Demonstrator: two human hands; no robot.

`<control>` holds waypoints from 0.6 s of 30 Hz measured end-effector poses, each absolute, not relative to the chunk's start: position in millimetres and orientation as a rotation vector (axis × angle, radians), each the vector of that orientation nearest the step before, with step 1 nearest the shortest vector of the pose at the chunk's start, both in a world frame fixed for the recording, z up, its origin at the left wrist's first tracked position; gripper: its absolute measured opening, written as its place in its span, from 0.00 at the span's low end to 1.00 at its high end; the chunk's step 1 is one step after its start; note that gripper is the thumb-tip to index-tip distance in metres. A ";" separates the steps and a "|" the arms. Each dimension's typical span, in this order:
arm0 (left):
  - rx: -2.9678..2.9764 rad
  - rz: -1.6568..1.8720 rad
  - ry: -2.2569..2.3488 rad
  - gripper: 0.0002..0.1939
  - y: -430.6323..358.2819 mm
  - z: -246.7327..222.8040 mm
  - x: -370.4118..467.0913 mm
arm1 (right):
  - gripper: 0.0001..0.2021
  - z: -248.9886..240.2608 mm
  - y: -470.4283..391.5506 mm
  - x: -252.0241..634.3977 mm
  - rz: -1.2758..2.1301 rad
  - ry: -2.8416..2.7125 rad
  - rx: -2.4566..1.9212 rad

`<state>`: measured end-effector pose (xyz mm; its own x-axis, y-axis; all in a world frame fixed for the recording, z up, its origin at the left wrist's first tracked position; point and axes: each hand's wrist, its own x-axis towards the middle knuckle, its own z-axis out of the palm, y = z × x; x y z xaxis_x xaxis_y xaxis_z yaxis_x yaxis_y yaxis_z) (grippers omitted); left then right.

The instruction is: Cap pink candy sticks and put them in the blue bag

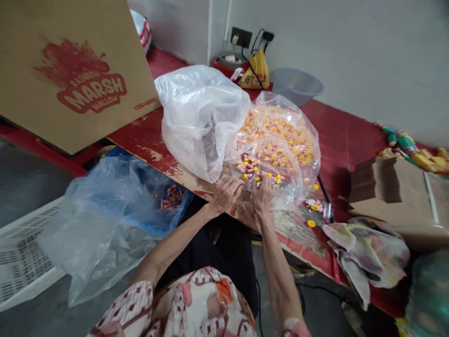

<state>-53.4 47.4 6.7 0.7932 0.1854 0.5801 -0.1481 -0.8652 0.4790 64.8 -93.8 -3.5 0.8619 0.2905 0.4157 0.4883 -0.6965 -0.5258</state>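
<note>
A clear plastic bag (286, 140) full of small pink pieces with yellow caps lies on the red table, its mouth facing me. Loose pink-and-yellow pieces (248, 164) sit at the bag's opening. My left hand (226, 193) is at the table's front edge, just left of these pieces, fingers bent together; what it holds, if anything, is too small to name. My right hand (262, 193) reaches the bag's mouth, its fingertips touching the pieces there; its grip is unclear. Behind my left hand stands a whitish plastic bag (205, 112).
A large cardboard box (91, 56) stands at the left. Below it, a blue-lined bin (171, 206) holds more pieces beside a white basket (24, 262). To the right are stacked cardboard (396, 192), a stained cloth (372, 252) and loose yellow caps (311, 223). A bowl (296, 86) stands behind.
</note>
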 end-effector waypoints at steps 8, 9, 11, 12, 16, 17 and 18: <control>2.488 0.740 -0.072 0.15 53.9 -13.3 -78.8 | 0.14 -21.8 -95.4 20.1 -0.268 -0.590 -2.136; 2.451 0.763 -0.051 0.15 58.9 -11.4 -81.4 | 0.14 -25.1 -94.8 19.4 -0.246 -0.610 -2.124; 2.342 0.869 0.105 0.15 75.3 -2.5 -81.2 | 0.14 -29.6 -93.6 20.2 -0.220 -0.649 -2.103; 2.275 0.925 0.226 0.15 86.5 3.3 -77.4 | 0.13 -30.7 -93.1 21.1 -0.220 -0.663 -2.096; 2.049 0.989 0.701 0.15 142.0 20.8 -39.6 | 0.13 -29.8 -92.5 22.7 -0.246 -0.657 -2.086; 2.043 0.934 0.781 0.14 155.3 22.5 -28.9 | 0.13 -29.3 -92.8 22.6 -0.243 -0.654 -2.089; 2.053 0.865 0.839 0.12 167.2 23.5 -19.8 | 0.13 -29.1 -93.2 22.3 -0.236 -0.653 -2.094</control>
<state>-19.8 167.2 23.5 0.5579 0.7749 0.2973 0.2736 -0.5099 0.8156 22.3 -93.2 -29.1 0.8420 0.3616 0.4004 0.5341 -0.4534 -0.7136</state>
